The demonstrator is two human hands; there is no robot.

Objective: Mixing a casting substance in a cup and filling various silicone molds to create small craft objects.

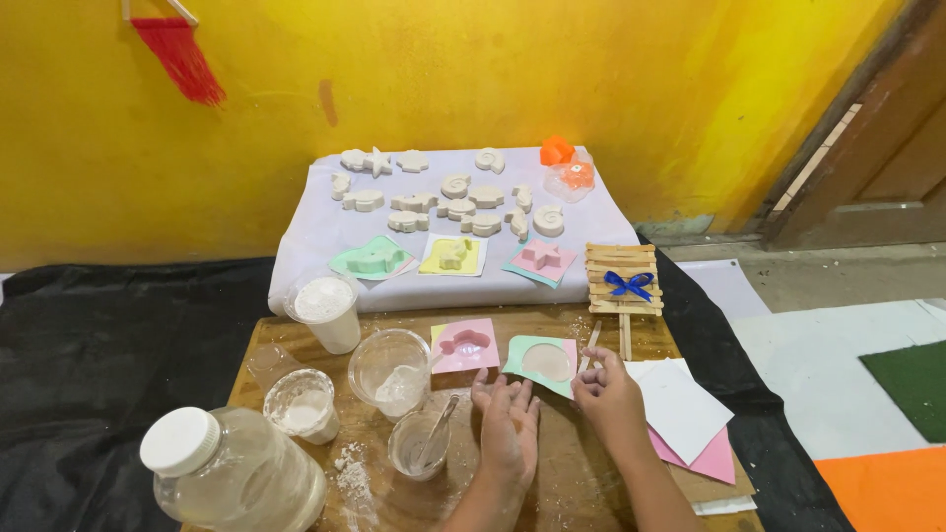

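You are resting your left hand (507,419) flat and empty, right hand (608,394) pinching the filled mould (545,363)'s card; pink mould (463,343) is sitting unfilled.

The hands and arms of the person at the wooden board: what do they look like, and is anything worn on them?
Both the left hand and the right hand are bare, without gloves, rings or a watch. The forearms are uncovered too; no sleeve shows up to the picture's edge.
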